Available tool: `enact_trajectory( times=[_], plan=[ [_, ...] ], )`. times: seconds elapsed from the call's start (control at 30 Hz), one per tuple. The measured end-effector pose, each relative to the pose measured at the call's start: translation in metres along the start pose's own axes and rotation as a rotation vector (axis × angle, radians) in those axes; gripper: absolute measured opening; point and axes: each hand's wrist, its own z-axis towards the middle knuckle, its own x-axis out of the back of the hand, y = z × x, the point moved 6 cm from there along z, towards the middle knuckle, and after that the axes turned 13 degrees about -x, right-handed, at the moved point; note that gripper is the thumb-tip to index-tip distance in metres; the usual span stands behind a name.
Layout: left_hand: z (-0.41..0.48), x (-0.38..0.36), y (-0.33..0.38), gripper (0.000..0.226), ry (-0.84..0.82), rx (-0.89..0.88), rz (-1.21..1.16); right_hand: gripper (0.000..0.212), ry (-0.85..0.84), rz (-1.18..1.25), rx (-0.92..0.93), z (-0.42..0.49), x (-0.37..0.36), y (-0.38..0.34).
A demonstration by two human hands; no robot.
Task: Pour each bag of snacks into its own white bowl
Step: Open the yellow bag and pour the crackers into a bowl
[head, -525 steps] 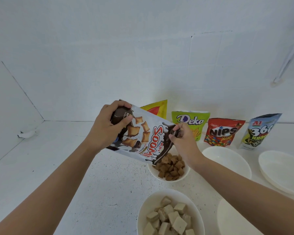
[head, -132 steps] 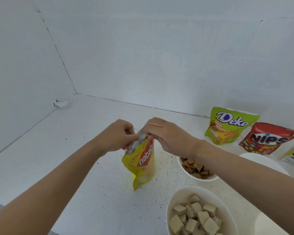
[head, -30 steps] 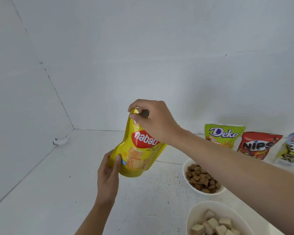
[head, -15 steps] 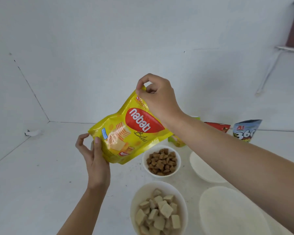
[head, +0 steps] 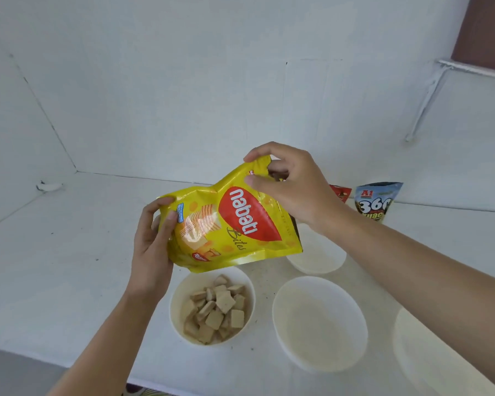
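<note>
The right hand (head: 292, 190) pinched the top corner of the yellow Nabati Bites bag (head: 229, 230), thumb in front, fingers curled behind. The left hand (head: 152, 252) gripped its bottom end. Both forearms reached forward, holding the bag tilted sideways in the air above the bowl of wafer squares (head: 175, 298), near an empty white bowl (head: 317, 324).

both hands raised: left hand (head: 152, 247) cupped and gripping, right hand (head: 290, 184) pinching.
</note>
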Motion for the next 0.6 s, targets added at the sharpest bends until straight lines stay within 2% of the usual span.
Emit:
enact_trajectory(
  times=[0.3,0.6],
  plan=[
    [-0.016,-0.020,0.005,0.017,-0.103,-0.026,0.107,0.018,0.003,0.229,-0.117,-0.046,0.016,0.048],
    [-0.030,-0.037,0.003,0.015,-0.205,-0.057,0.244,0.025,0.041,0.308,-0.279,-0.079,0.029,0.090]
  ],
)
